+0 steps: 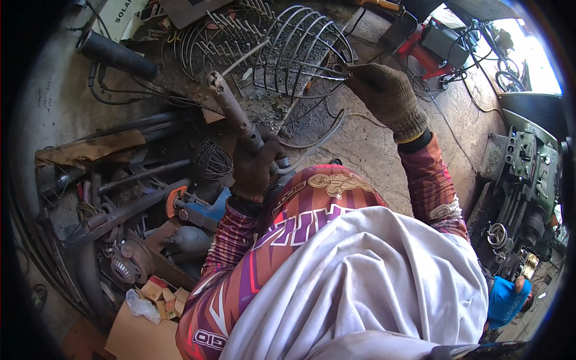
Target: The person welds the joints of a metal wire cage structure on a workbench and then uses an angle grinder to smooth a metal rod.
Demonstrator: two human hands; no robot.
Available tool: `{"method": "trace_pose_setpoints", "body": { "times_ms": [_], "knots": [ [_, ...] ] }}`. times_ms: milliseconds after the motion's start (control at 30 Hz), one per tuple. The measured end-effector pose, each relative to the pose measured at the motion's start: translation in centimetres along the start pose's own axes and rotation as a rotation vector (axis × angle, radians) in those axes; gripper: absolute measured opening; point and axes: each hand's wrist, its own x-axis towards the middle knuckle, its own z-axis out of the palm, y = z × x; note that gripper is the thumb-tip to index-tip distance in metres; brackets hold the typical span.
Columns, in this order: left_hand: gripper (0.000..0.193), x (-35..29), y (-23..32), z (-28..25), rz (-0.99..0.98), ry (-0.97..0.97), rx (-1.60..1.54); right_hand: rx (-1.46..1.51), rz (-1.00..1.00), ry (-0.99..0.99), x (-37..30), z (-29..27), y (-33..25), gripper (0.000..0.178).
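Observation:
My left hand, in a dark work glove, is wrapped round a welding electrode holder. A thin welding rod sticks out of its head and slants up to the right, with its tip near a curved wire frame. This frame is made of several bent metal bars and sits over a cluttered worktop. On its right side, my right hand, in a brown knit glove, is closed on the frame's edge, where the bars come together. The fingertips are partly hidden.
Rows of metal pegs stand behind the frame. Cables loop between me and the worktop. Scrap steel, an angle grinder and a cardboard box lie left. A lathe stands right, with a person in a blue shirt beside it.

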Motion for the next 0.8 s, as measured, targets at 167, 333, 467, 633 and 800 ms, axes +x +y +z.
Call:
{"method": "trace_pose_setpoints", "body": {
  "times_ms": [167, 333, 467, 633, 800],
  "knots": [
    [0.018, -0.6, -1.1, -0.5, 0.014, -0.002, 0.038, -0.019, -0.006, 0.003, 0.0, -0.1, -0.3, 0.023],
    [0.019, -0.6, -1.9, -1.2, -0.052, 0.012, 0.037, -0.053, -0.015, 0.02, -0.3, 0.1, -0.8, 0.023],
    [0.023, -0.8, -2.4, -1.3, -0.051, 0.002, 0.042, -0.028, -0.01, 0.028, -0.5, 0.2, -0.7, 0.021],
    [0.024, -1.2, -2.6, -1.4, -0.048, -0.004, 0.078, -0.098, -0.104, 0.038, -0.2, 0.3, -0.2, 0.021],
    [0.022, -2.0, -3.5, -1.7, 0.016, 0.043, 0.118, -0.071, -0.077, 0.03, -0.1, 0.3, 0.0, 0.022]
  ]
}}
